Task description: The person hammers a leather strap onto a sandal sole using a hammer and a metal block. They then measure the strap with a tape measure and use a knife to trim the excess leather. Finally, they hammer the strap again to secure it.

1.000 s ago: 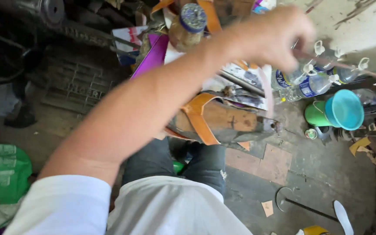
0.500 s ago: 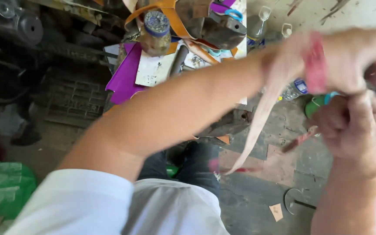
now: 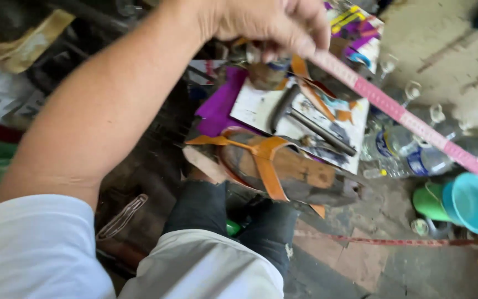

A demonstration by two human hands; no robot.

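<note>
At the top of the view the left hand pinches one end of a pink, ruled flexible measuring tape, which half a second ago hung limp between both hands and now runs taut. The right hand has left the view (its grip cannot be told). The tape's long axis slants down and right, over clear plastic bottles, past a turquoise plastic bowl, above the tan-strapped leather sandal on the knees.

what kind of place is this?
Probably a small shoemaker's workshop. The left hand holds a pink tape measure above a sandal with tan straps; leather scraps and bottles clutter the floor.
</note>
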